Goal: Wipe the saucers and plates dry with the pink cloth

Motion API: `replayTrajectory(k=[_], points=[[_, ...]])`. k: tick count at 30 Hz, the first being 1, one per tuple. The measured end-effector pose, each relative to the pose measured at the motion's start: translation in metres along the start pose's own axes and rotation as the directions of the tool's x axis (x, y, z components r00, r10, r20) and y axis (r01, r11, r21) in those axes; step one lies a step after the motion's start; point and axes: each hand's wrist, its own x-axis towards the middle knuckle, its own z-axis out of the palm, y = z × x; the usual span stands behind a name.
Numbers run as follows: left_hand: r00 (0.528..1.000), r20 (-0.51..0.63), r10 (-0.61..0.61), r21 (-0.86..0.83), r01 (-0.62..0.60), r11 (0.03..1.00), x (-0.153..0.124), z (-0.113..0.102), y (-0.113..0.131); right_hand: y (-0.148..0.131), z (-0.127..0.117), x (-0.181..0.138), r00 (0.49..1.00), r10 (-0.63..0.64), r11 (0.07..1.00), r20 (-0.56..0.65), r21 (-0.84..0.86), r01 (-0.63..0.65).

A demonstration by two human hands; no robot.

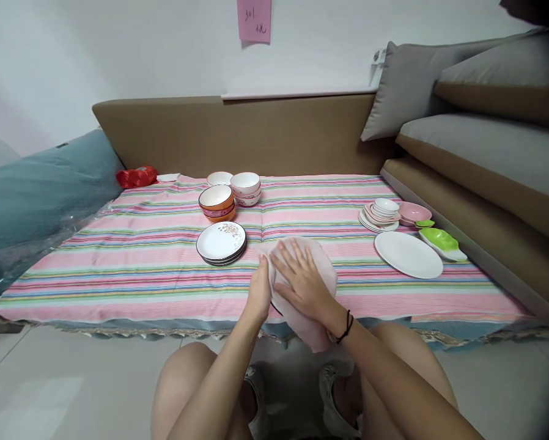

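Note:
A pale pink cloth [323,269] is draped over a plate [276,302], and only a bit of the plate's dark rim and white surface shows at the lower left. My left hand [258,290] grips the plate's left edge, its thumb up against the cloth; most of its fingers are hidden underneath. Flat on top of the cloth lies my right hand [304,284], fingers spread, with a black band around the wrist. To the left of my hands is a stack of white plates [222,241] with dark rims, the top one with a floral print.
Behind the plates stand stacked bowls, orange bowls [217,205] and pink-patterned bowls [246,186]. At right are small stacked dishes [382,214], pink bowls [414,212], an oval white plate [408,253] and a green leaf-shaped dish [441,240]. Grey cushions [485,146] rise beyond; a red bundle [137,177] lies back left.

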Motion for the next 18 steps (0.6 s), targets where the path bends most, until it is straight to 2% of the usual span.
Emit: replayTrajectory(k=[2, 5, 9, 11, 14, 16, 18], points=[[0.998, -0.068, -0.007, -0.025, 0.006, 1.0, 0.002, -0.002, 0.002, -0.007, 0.0, -0.002, 0.995, -0.089, 0.996, 0.054, 0.025, 0.088], [0.993, -0.116, -0.027, -0.033, 0.024, 0.999, 0.006, -0.009, 0.009, -0.012, -0.002, -0.006, 0.987, -0.136, 0.99, 0.08, 0.045, 0.132], [0.997, -0.058, -0.043, -0.014, 0.043, 0.999, 0.006, -0.013, 0.013, -0.008, -0.003, -0.008, 0.991, -0.114, 0.993, 0.066, 0.047, 0.111], [1.0, 0.018, -0.021, 0.046, 0.02, 0.999, 0.004, -0.011, 0.011, -0.003, -0.002, -0.007, 0.998, -0.057, 0.998, 0.016, 0.027, 0.057], [0.99, 0.133, -0.043, 0.092, 0.031, 0.995, -0.002, -0.006, 0.006, 0.007, -0.005, -0.002, 0.99, 0.09, 0.996, -0.109, -0.005, -0.091], [0.983, 0.174, -0.063, 0.086, 0.048, 0.995, -0.005, -0.005, 0.006, 0.015, -0.009, 0.0, 0.961, 0.186, 0.983, -0.206, 0.034, -0.182], [0.985, 0.163, -0.053, 0.073, 0.042, 0.996, -0.006, -0.007, 0.009, 0.022, -0.012, 0.001, 0.911, 0.294, 0.952, -0.29, 0.17, -0.253]])
